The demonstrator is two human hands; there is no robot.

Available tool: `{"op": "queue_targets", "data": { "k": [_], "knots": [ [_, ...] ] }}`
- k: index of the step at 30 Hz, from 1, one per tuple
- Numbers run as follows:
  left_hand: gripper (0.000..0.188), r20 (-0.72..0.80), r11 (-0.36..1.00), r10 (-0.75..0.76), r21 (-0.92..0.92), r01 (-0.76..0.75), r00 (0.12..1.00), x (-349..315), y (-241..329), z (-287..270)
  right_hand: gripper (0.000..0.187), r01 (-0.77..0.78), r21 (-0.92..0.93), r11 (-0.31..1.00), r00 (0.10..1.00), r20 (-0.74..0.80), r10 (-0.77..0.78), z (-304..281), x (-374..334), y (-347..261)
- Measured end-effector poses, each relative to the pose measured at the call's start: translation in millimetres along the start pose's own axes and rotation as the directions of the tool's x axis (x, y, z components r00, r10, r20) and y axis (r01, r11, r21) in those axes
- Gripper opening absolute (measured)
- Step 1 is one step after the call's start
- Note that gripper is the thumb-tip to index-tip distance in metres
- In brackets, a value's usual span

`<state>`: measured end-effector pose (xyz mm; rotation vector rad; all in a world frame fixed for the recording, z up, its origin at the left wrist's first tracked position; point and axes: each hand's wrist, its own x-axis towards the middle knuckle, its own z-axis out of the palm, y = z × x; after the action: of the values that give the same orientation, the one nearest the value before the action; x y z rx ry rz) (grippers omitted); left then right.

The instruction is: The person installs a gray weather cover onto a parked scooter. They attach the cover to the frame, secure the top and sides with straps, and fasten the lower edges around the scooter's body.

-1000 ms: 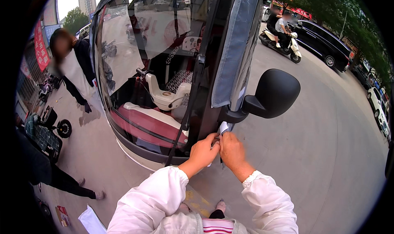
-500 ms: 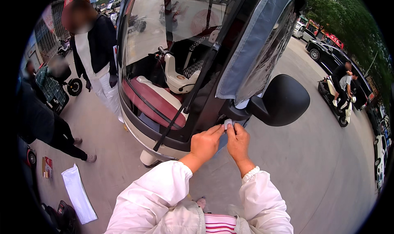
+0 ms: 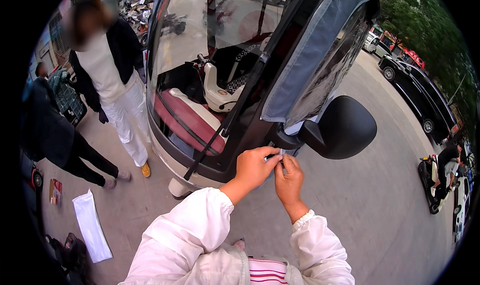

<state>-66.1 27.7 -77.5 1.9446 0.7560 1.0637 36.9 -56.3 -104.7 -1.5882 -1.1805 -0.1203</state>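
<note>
My left hand (image 3: 256,169) and my right hand (image 3: 290,181) meet in front of me, thumbs and fingertips pinched together. Between them is a small whitish piece (image 3: 281,153), largely covered by the fingers, so its kind is unclear. Both hands are just below the black side mirror (image 3: 347,127) and its arm, beside the front corner of a small enclosed vehicle (image 3: 172,161). A grey-blue fabric side curtain (image 3: 289,92) with a clear plastic window hangs above them. Behind the windscreen (image 3: 182,40) show handlebars and a cream and dark red interior.
A person in white trousers (image 3: 131,135) stands at the vehicle's left, with another in dark clothes (image 3: 50,127) nearby. A white sheet (image 3: 92,227) and a small box (image 3: 56,191) lie on the pavement. At right are a scooter with riders (image 3: 434,182) and a black car (image 3: 417,92).
My fingers have shifted around the small whitish piece, which shows less now. The scooter has moved nearer along the right. The person in white trousers has come forward.
</note>
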Motion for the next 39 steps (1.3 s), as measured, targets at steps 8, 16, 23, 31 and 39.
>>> {"op": "queue_targets", "data": {
  "k": [8, 16, 23, 31, 39],
  "knots": [
    [0.022, 0.122, 0.978, -0.099, -0.17, 0.119, 0.988, 2, -8, -4, 0.019, 0.124, -0.143, 0.982, 0.992, 0.03, -0.121, -8, 4, -7],
    [0.017, 0.084, 0.993, -0.041, -0.111, 0.05, 0.996, 4, -2, -5, 0.015, 0.14, -0.196, 0.97, 0.99, 0.039, -0.135, -8, 6, -9],
    [0.012, 0.218, 0.903, -0.189, -0.343, 0.257, 0.957, 12, -6, -6, 0.015, 0.125, -0.195, 0.973, 0.992, 0.032, -0.122, -10, 7, -14],
    [0.01, 0.361, 0.716, -0.344, -0.497, 0.491, 0.867, 18, -8, -5, 0.016, -0.034, -0.063, 0.997, 0.998, 0.051, 0.037, -10, 7, -18],
    [0.015, 0.005, 0.98, 0.046, -0.193, -0.044, 0.999, 3, -3, -1, 0.014, -0.035, -0.101, 0.994, 0.999, 0.035, 0.039, -9, 7, -18]
  ]
}}
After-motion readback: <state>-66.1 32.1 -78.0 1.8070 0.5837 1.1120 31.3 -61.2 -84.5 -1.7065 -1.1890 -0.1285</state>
